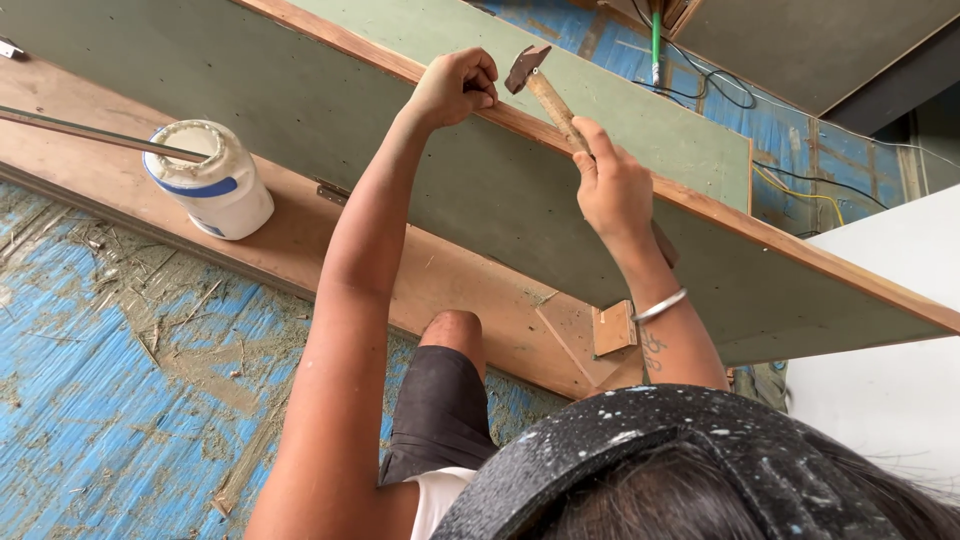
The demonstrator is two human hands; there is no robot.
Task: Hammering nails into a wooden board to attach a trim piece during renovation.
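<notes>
A: State of each hand?
B: Right hand (612, 190) grips hammer (545, 92) by its handle. Left hand (455, 88), fingers pinched narrow, rests on wooden edge strip (700, 200) of green panel (500, 190), just beside hammer head.

hammer (545, 92): rough wooden handle, dull rusty metal head
panel (520, 200): looking matt green, bare wood strip along its top edge
tub (210, 180): glossy white plastic
floor sheet (90, 420): showing blue woven plastic, dusty
</notes>
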